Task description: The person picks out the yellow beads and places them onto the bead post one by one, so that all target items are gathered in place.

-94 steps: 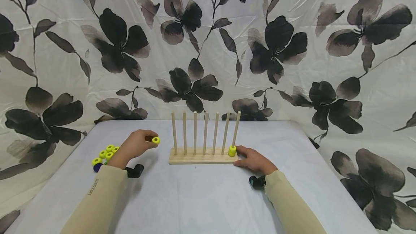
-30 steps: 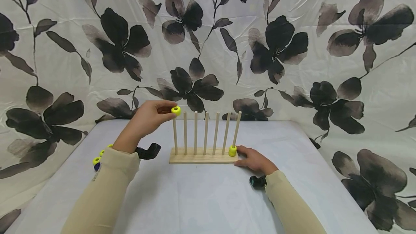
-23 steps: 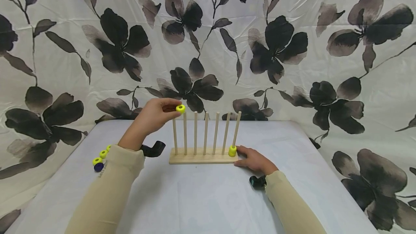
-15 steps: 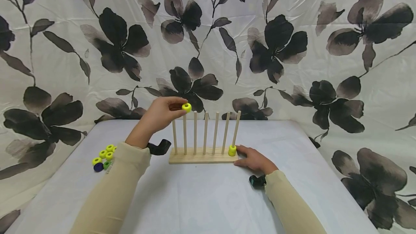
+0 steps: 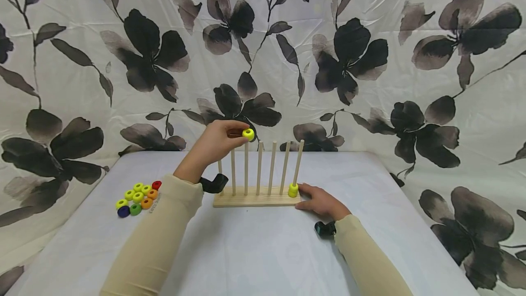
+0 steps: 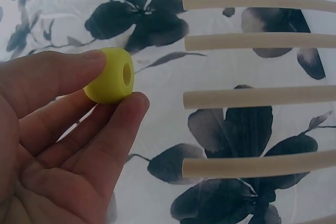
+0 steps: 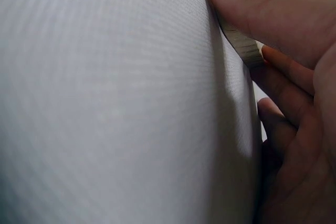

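Between thumb and fingers my left hand [image 5: 215, 143] pinches a yellow bead [image 5: 248, 134], level with the tops of the pegs and overlapping the third peg from the left in the head view. The left wrist view shows the bead [image 6: 107, 80] with its hole facing the peg tips, a gap apart from them. Below stands a wooden peg rack [image 5: 255, 201] with several upright pegs. Yellow beads [image 5: 293, 190] sit stacked low on its rightmost peg. My right hand [image 5: 320, 202] grips the rack's right end, thumb at the front edge and fingers behind; the right wrist view shows the base end [image 7: 244, 48] between them.
On the table's left side lies a cluster of loose beads: several yellow ones [image 5: 138, 197], a dark blue one [image 5: 123, 212], a green one [image 5: 135, 209], orange ones [image 5: 146, 203] and a red one [image 5: 156, 185]. A floral cloth [image 5: 263, 58] hangs behind the white table [image 5: 255, 255].
My left hand has lifted the yellow bead from beside the rack to peg-top height, then moved it right past the first two pegs. More loose beads now show. My right hand stays put.
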`<action>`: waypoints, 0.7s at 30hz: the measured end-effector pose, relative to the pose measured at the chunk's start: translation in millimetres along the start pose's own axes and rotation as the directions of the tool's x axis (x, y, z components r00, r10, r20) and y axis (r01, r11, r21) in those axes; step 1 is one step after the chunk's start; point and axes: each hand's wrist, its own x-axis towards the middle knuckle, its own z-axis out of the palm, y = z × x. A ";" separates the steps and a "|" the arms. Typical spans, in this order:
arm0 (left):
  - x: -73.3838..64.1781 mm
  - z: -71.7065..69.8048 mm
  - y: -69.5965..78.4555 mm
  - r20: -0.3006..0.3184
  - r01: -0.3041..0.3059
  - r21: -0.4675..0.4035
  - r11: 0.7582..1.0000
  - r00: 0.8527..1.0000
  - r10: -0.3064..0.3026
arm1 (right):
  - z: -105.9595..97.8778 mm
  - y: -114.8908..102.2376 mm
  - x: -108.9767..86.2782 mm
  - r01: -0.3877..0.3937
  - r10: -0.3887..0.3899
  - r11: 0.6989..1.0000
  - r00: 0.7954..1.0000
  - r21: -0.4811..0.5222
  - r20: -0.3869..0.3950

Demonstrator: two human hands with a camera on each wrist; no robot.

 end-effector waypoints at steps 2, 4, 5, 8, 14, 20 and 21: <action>1.6 2.4 1.3 0.001 -0.011 -0.002 1.000 1.000 0.011 | 0.5 0.3 0.3 -0.008 0.008 1.000 1.000 -0.001 0.006; 3.2 5.0 2.9 0.004 -0.016 -0.004 1.000 1.000 0.016 | 1.0 0.4 0.4 -0.011 0.011 1.000 1.000 -0.003 0.008; 4.1 6.4 3.9 0.005 -0.018 -0.006 1.000 1.000 0.018 | 1.1 0.2 0.3 -0.014 0.014 1.000 1.000 -0.003 0.009; 7.6 11.0 7.1 0.008 -0.027 -0.008 1.000 1.000 0.027 | 0.4 -1.4 -0.7 -0.016 0.016 1.000 1.000 -0.001 0.007; 13.1 18.9 14.9 0.013 -0.046 0.004 0.999 0.999 0.046 | -1.0 -2.2 -1.0 -0.016 0.016 1.000 1.000 -0.006 0.008; 17.0 26.1 20.3 0.019 -0.067 0.007 0.998 0.998 0.067 | -1.9 -2.4 -1.1 -0.019 0.019 1.000 1.000 -0.002 0.011; 17.7 27.4 20.8 0.021 -0.066 0.005 0.998 0.998 0.066 | -1.7 -2.6 -1.1 -0.018 0.018 1.000 1.000 0.000 0.011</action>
